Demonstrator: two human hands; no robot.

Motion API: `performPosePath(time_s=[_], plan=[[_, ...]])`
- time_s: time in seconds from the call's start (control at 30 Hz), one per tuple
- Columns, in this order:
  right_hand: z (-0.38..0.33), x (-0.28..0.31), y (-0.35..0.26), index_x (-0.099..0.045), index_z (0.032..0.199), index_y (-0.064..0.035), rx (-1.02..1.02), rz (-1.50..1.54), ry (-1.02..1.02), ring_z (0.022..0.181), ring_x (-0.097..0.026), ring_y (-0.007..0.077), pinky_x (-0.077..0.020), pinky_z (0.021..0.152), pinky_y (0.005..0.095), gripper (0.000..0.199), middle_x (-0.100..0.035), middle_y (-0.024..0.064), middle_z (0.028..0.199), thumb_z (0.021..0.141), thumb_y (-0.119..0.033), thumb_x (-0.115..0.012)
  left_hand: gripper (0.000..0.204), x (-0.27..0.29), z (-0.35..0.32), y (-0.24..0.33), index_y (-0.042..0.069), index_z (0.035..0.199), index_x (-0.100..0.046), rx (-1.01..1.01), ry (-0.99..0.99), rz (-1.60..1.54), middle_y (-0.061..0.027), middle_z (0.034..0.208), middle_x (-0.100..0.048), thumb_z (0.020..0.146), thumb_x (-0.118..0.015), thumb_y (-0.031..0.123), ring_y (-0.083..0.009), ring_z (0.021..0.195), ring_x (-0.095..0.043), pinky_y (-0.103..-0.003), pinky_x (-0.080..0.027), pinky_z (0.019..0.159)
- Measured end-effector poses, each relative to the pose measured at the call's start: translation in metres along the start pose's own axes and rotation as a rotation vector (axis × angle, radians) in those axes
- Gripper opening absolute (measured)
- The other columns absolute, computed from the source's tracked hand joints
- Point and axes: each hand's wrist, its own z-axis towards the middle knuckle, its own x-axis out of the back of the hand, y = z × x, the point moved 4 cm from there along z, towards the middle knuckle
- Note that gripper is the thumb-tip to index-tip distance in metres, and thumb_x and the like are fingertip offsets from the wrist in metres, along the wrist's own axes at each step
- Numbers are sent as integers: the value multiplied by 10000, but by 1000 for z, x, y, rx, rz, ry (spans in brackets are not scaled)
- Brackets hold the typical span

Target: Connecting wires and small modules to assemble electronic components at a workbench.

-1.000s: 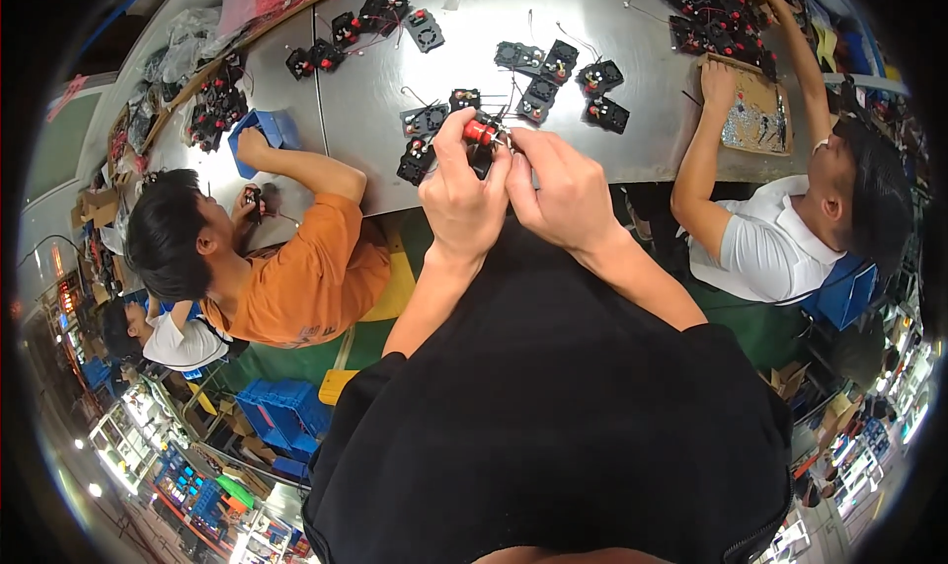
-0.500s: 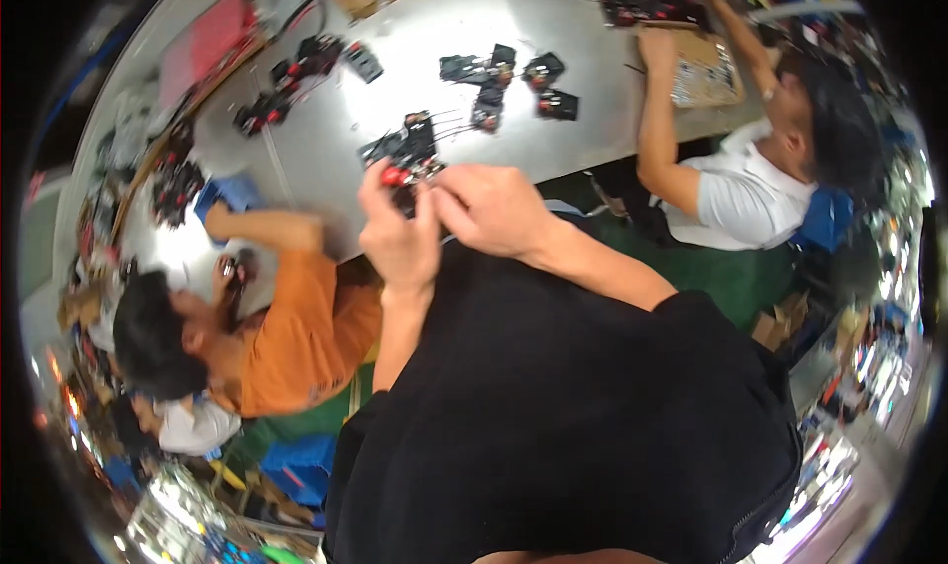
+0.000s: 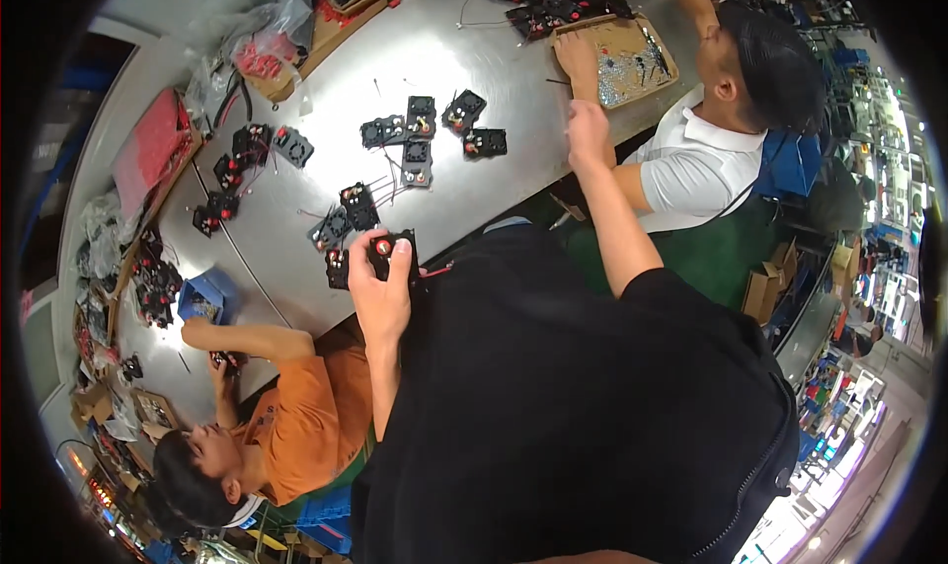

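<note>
My left hand [image 3: 381, 292] grips a small black fan module [image 3: 393, 252] with a red round part on its face, the thumb lying over it. Thin wires [image 3: 434, 271] trail from the module's right side. Just beyond it on the metal table lie more black fan modules [image 3: 358, 206], one of them close against my fingers. My right hand [image 3: 589, 134] is far off to the right, by a co-worker's forearm, at the near left corner of a tan tray [image 3: 644, 91] of small silver parts. Its fingers are drawn together; anything between them is too small to make out.
Several fan modules [image 3: 417, 159] are grouped mid-table, others [image 3: 229, 169] at the left. A heap of black and red modules [image 3: 563, 1] sits at the back. One co-worker in white [image 3: 696, 164] reaches over the tray; another in orange [image 3: 311, 426] works beside a blue bin [image 3: 209, 295].
My right hand has left the module and swung right to the tray. My left hand keeps the module, now turned with its red part facing up. The view has shifted.
</note>
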Motion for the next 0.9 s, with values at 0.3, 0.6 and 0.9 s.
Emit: performPosePath(time_s=[0.3, 0.6, 0.9], plan=[[175, 2, -3, -708, 822, -49, 206, -287, 497, 837, -664, 322, -515, 768, 400, 189, -698, 155, 865, 769, -222, -652, 283, -56, 12, 1, -4, 1090, -533, 132, -36, -80, -44, 873, -524, 883, -666, 136, -105, 703, -560, -257, -512, 593], [274, -10, 28, -738, 869, -106, 198, -797, 228, 872, -678, 352, -534, 777, 438, 202, -700, 165, 901, 765, -243, -633, 282, -50, 27, -22, 11, 1123, -545, 149, 136, 83, -68, 939, -560, 896, -654, 137, -143, 818, -585, -272, -503, 698], [294, -20, 22, -716, 832, -27, 309, -1093, -27, 811, -673, 372, -530, 733, 447, 263, -694, 184, 832, 808, -271, -619, 279, -77, 43, 10, 6, 1101, -561, 255, 145, 211, -49, 968, -553, 894, -665, 161, -132, 898, -525, -263, -437, 828]])
